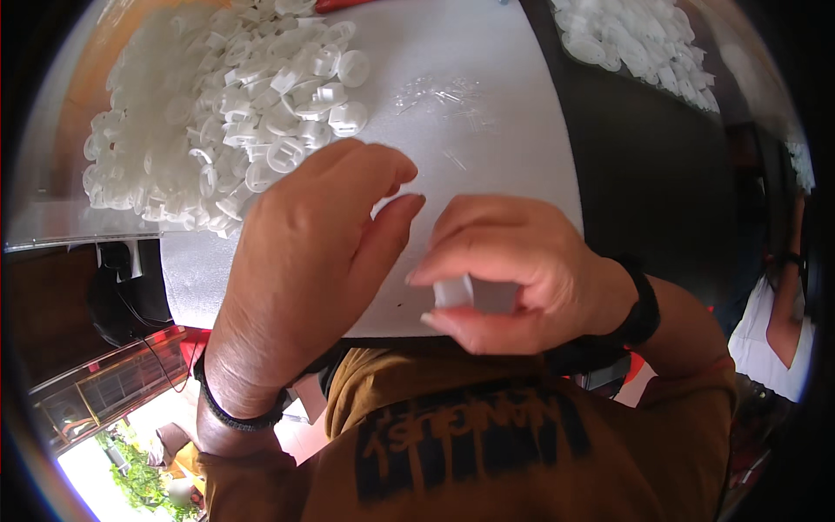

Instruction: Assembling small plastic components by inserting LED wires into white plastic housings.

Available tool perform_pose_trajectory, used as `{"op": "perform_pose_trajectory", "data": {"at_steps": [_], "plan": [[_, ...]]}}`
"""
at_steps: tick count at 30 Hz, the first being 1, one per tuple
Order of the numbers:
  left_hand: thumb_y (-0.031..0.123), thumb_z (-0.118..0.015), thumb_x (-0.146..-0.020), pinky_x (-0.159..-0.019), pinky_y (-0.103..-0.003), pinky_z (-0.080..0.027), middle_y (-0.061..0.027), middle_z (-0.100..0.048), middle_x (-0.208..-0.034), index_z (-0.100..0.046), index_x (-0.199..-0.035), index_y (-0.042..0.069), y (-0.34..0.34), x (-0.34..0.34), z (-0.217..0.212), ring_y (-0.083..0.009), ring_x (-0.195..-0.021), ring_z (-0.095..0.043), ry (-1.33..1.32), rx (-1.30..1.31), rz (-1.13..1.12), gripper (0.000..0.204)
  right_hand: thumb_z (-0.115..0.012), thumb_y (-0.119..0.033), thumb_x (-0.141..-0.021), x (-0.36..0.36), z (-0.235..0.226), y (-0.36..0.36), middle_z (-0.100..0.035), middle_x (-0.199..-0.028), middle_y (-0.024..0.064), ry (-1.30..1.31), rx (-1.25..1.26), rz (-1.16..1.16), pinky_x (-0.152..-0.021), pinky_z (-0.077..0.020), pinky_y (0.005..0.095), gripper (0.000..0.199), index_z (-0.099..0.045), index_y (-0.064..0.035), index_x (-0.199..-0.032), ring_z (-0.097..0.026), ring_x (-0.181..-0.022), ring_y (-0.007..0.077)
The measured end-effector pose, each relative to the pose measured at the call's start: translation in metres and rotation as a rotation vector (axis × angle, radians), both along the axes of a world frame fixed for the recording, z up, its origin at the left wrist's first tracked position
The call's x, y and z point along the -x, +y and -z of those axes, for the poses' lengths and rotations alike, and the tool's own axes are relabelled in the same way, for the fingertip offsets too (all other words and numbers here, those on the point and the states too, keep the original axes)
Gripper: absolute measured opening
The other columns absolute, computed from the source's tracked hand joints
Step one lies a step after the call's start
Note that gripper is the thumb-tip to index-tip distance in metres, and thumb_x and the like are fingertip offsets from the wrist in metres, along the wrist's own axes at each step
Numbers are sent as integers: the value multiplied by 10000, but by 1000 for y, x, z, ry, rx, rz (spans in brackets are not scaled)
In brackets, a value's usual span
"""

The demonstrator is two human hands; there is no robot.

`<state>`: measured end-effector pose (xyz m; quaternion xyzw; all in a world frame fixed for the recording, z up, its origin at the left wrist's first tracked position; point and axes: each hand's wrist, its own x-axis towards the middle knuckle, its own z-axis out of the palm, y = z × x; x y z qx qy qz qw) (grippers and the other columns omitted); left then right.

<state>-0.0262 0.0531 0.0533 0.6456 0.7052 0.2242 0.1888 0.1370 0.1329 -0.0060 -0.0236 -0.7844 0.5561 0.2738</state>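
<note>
My right hand (522, 270) pinches a small white plastic piece (454, 291) between thumb and fingers, low over the white foam sheet (522, 113). The piece is blurred, so its exact shape does not show. To its left, my left hand (335, 217) hovers above the sheet with its fingers curled and the thumb apart from them. Nothing shows clearly between its fingertips. Just beyond that hand lies a large heap of white plastic parts (252, 104), some round with slotted middles. Several thin clear pins (439, 91) are scattered on the sheet beyond both hands.
Another pile of white plastic parts (631, 43) sits at the far right on a dark surface (652, 165). A red object (339, 4) shows at the far edge. At right, part of another person (783, 322) is visible. A glass-sided case (109, 383) stands at lower left.
</note>
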Motion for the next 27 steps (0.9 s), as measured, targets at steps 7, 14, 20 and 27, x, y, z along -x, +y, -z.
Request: {"op": "perform_pose_trajectory", "data": {"at_steps": [7,14,20,27], "plan": [[9,-573,-789,-604,-303,-446,-104,-569,-856,-572,-937,30,37,-7,22,-227,-694,-567,174,9,96,150,-644,-196,-749,-3,1,-3,-558,-789,95,-26,174,-209,-597,-453,327,179,-602,-33,-810,-564,-700,255],[26,-575,-686,-549,-373,-474,-111,-502,-784,-471,-798,42,45,-9,32,-311,-685,-569,366,-81,186,154,-684,-125,-771,-1,0,3,-539,-802,16,11,531,-168,-529,-416,208,193,-607,-19,-912,-521,-633,73],[31,-604,-679,-518,-367,-459,-111,-507,-741,-460,-783,26,26,2,26,-298,-662,-566,257,-116,144,177,-680,-50,-780,-2,-5,4,-549,-858,-11,-19,699,-220,-582,-432,175,276,-552,-17,-1022,-509,-671,22],[-61,-593,-751,-503,-187,-401,-5,-578,-695,-547,-802,20,-33,1,11,-38,-569,-509,-450,-25,-447,107,-647,97,-745,-3,-10,6,-544,-1075,127,-141,906,-253,-775,-509,267,320,-551,-7,-1032,-558,-933,131]]}}
